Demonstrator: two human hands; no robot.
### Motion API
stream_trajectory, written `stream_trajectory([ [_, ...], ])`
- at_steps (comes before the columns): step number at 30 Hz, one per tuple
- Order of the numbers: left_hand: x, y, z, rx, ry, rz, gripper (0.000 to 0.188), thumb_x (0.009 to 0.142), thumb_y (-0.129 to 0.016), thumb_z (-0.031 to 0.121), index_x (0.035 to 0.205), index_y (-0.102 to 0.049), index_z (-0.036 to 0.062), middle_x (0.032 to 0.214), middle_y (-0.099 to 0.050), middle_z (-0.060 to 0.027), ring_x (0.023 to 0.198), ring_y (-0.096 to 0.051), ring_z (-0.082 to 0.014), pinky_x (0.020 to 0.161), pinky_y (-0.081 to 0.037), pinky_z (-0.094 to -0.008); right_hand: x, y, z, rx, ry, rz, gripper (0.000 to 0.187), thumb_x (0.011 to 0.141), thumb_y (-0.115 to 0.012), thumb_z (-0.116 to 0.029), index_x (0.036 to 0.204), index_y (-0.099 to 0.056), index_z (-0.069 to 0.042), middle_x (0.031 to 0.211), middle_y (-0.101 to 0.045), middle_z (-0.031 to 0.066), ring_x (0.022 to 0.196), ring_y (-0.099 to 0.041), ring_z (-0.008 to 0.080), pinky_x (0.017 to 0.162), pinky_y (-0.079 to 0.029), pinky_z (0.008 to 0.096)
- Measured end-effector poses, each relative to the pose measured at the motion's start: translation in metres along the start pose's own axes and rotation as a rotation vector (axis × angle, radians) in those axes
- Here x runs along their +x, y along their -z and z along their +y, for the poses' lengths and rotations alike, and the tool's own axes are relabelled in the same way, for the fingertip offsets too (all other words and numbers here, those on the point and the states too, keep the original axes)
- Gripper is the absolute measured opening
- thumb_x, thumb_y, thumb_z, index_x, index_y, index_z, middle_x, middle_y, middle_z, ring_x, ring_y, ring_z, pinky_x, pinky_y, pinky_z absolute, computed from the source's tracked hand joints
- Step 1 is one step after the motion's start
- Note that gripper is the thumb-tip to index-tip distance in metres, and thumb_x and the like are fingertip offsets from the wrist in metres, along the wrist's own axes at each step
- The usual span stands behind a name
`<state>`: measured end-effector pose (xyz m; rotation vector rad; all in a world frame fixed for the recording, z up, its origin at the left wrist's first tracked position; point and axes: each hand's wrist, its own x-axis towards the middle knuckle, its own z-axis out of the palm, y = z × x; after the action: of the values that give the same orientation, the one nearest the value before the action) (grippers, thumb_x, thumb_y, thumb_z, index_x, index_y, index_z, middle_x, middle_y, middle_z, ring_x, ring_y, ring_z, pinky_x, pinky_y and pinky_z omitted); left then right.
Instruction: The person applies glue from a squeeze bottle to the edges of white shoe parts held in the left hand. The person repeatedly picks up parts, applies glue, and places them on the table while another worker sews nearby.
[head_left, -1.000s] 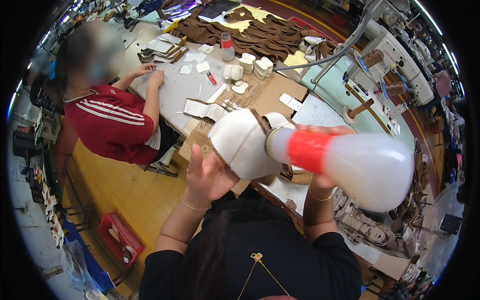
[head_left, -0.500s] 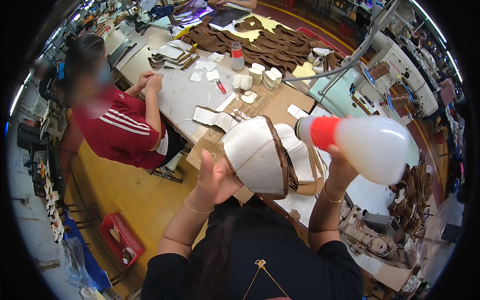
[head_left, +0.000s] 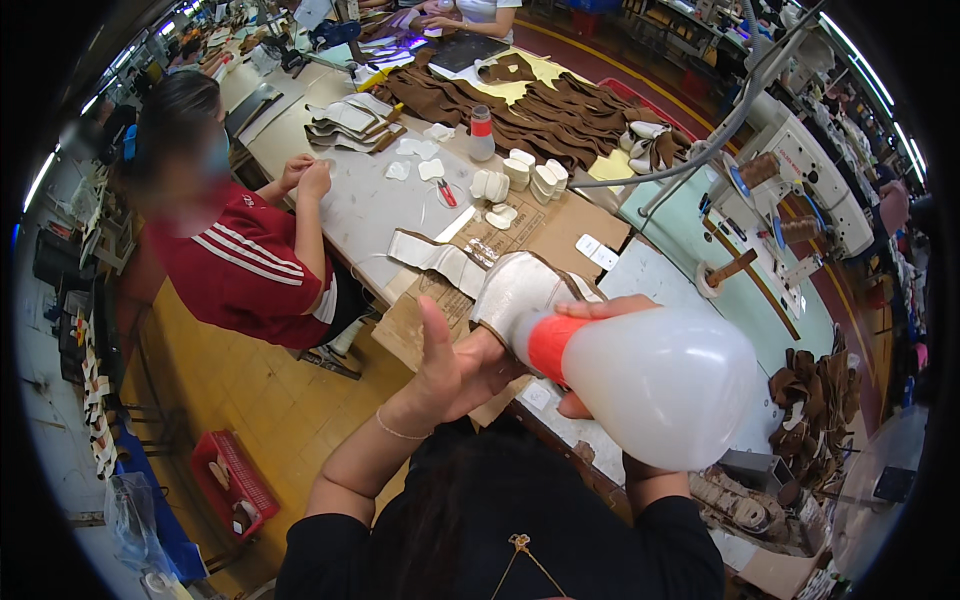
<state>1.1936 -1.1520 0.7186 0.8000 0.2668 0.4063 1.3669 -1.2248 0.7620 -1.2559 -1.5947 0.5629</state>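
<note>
My left hand [head_left: 462, 372] supports a white-lined shoe upper [head_left: 517, 285] with brown edging, its thumb raised and its fingers partly hidden behind the piece. My right hand [head_left: 612, 306] grips a large translucent squeeze bottle [head_left: 662, 385] with red tape round its neck. The bottle lies tilted, neck toward the left, over the upper and close to my left fingers. Its tip is blurred, so I cannot tell whether it touches the lining. Another white strip [head_left: 435, 255] with dark edges lies just beyond the upper.
Cardboard [head_left: 540, 225] covers part of the table, with stacked white pads [head_left: 518, 170] on it. Beyond are a smaller taped bottle [head_left: 482, 135], red snips [head_left: 446, 193] and brown pieces [head_left: 540, 105]. A co-worker in red [head_left: 250, 260] sits left; a sewing machine [head_left: 800, 180] stands right.
My right hand has brought the bottle left and down, its neck now over the upper. The upper has turned in my left hand and shows less of its lining.
</note>
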Motion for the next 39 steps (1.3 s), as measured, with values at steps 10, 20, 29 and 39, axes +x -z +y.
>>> stream_trajectory([
  [10,0.002,-0.001,0.03,-0.474,-0.242,0.165,0.104,0.071,-0.029,0.079,0.135,-0.022,-0.0026,0.138,-0.028,-0.0198,0.127,-0.029,-0.0333,0.103,-0.022,-0.0498,-0.011,0.036,0.021,0.455,0.155,0.589,0.088,0.061,-0.073,-0.053,0.114,-0.034,0.004,0.103,-0.053,0.0179,0.091,-0.059,0.0316,0.074,-0.053,0.0462],
  [20,0.001,-0.007,-0.001,-0.208,-0.283,0.181,0.096,0.074,-0.028,0.077,0.138,-0.02,0.0049,0.14,-0.028,-0.0115,0.128,-0.029,-0.0275,0.105,-0.021,-0.0472,0.001,-0.004,0.025,0.227,0.082,0.334,0.071,0.059,-0.081,-0.033,0.111,-0.045,-0.002,0.103,-0.058,0.0134,0.096,-0.058,0.0277,0.087,-0.046,0.0419],
  [29,0.003,0.002,-0.008,-0.221,-0.268,0.176,0.096,0.074,-0.027,0.077,0.139,-0.018,0.0062,0.141,-0.026,-0.0119,0.129,-0.027,-0.0275,0.106,-0.019,-0.0457,0.006,-0.017,0.057,0.522,0.232,0.421,0.059,0.062,-0.081,-0.022,0.109,-0.051,-0.001,0.1,-0.059,0.011,0.089,-0.059,0.022,0.083,-0.049,0.0345],
  [39,0.006,0.0,-0.008,-0.412,-0.149,0.031,0.104,0.068,-0.023,0.083,0.139,-0.016,0.0061,0.143,-0.02,-0.0144,0.131,-0.022,-0.0295,0.107,-0.015,-0.0441,0.0,-0.014,0.061,0.215,-0.012,0.532,0.074,0.063,-0.077,-0.04,0.114,-0.044,0.001,0.104,-0.054,0.0102,0.096,-0.056,0.0242,0.083,-0.048,0.0406],
])
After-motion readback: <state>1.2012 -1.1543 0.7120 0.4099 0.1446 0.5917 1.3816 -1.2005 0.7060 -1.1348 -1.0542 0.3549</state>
